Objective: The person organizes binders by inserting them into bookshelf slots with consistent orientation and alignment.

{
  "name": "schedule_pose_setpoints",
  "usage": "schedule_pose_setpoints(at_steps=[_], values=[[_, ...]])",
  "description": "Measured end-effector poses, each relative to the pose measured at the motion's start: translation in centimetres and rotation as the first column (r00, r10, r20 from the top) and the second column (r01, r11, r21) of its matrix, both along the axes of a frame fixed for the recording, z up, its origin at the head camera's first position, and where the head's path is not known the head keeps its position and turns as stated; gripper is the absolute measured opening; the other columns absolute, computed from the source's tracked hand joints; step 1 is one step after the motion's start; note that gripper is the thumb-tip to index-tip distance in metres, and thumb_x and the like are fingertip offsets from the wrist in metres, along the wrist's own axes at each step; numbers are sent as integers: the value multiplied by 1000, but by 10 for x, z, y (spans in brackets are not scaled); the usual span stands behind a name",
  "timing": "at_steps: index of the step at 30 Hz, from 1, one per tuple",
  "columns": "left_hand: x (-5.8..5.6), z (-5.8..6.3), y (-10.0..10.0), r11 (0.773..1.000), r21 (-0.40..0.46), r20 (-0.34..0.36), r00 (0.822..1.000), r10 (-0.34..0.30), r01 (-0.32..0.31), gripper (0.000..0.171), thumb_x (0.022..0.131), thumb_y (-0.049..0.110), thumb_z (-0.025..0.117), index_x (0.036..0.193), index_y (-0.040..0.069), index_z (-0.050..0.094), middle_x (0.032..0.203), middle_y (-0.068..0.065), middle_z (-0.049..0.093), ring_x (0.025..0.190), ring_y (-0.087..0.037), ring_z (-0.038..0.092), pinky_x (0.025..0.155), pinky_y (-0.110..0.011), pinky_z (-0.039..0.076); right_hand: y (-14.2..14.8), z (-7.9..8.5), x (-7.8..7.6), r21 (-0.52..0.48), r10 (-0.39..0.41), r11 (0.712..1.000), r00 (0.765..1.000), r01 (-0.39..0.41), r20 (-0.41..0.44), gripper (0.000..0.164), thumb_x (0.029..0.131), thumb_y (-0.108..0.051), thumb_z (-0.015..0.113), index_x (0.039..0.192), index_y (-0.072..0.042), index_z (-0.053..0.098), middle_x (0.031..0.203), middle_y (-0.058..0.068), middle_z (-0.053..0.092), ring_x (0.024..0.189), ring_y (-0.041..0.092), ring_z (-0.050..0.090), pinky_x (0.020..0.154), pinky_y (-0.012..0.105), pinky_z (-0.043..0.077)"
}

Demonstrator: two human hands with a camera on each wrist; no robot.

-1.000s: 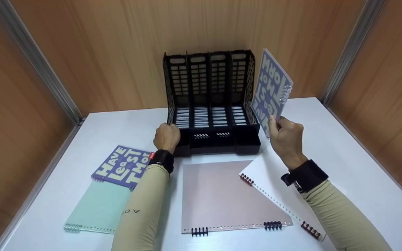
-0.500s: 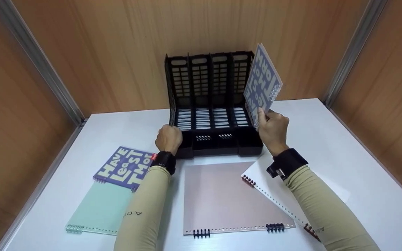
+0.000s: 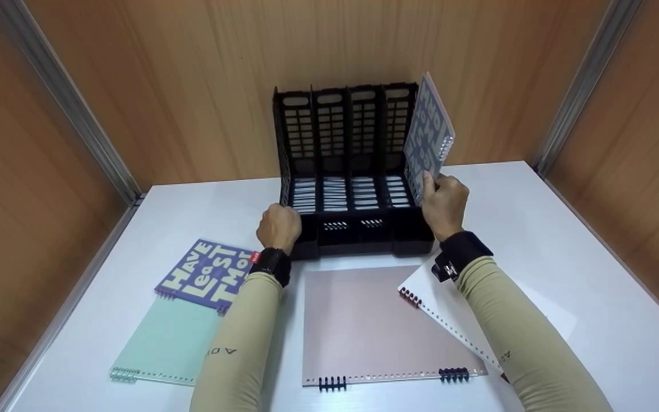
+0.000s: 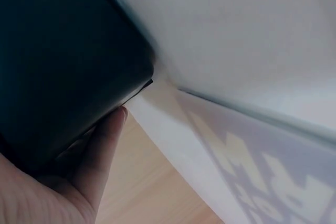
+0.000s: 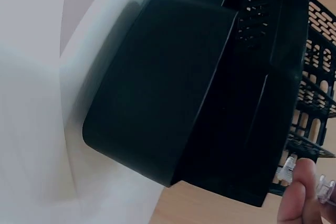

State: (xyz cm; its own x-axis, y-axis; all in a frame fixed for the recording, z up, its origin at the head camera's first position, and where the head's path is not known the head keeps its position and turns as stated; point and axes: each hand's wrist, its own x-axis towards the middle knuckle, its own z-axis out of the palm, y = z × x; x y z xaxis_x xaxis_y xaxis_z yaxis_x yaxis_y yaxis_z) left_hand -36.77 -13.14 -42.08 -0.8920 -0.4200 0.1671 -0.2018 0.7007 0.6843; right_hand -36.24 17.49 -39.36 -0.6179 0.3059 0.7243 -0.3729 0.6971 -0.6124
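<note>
A black desk file organizer [image 3: 358, 246] with several upright slots stands at the back of the white table. My left hand [image 3: 280, 228] grips its front left corner; in the left wrist view a finger [image 4: 107, 145] lies along the black wall. Between thumb and fingers, my right hand [image 3: 445, 205] holds a purple lettered notebook [image 3: 429, 129] upright at the organizer's right side. Its clear ring binding [image 5: 286, 170] faces me, and its lower part is partly hidden by the hand.
A second purple lettered notebook [image 3: 206, 274] overlaps a mint green notebook [image 3: 163, 343] on the left. In front lies a pinkish notebook [image 3: 386, 326] with black rings, overlapped by a white notebook [image 3: 444, 303] under my right forearm. Wood-grain panels [image 3: 209, 91] enclose the table.
The right hand has carried the purple notebook leftward, from beside the organizer to its right end slot. The left hand keeps its grip on the corner.
</note>
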Motion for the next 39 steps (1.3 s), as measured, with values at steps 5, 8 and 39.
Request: schedule_pose_setpoints(at_steps=[5,8,39], values=[[0,0,-1,1000,-6,4,1000,-4,4,36,98,22,44,98,-2,70,105,-25,73,96,-43,70,81,-58,53,2,-8,-5,-8,-12,1000,999,12,44,39,97,-13,70,66,10,72,69,24,70,63,38,64,60,50,45],[0,0,-1,1000,-2,8,1000,-10,10,37,99,23,43,99,-2,70,105,-24,73,97,-42,70,82,-57,53,5,-13,-6,-13,-20,1000,996,21,83,36,97,-12,70,69,11,74,71,24,70,63,37,64,60,47,44],[-1,-1,0,1000,-17,12,1000,-11,11,36,99,23,44,96,-2,70,103,-23,73,95,-42,70,80,-57,53,4,-34,-10,-28,-100,994,973,108,207,19,87,-6,70,76,7,77,73,25,67,77,45,64,71,55,46]])
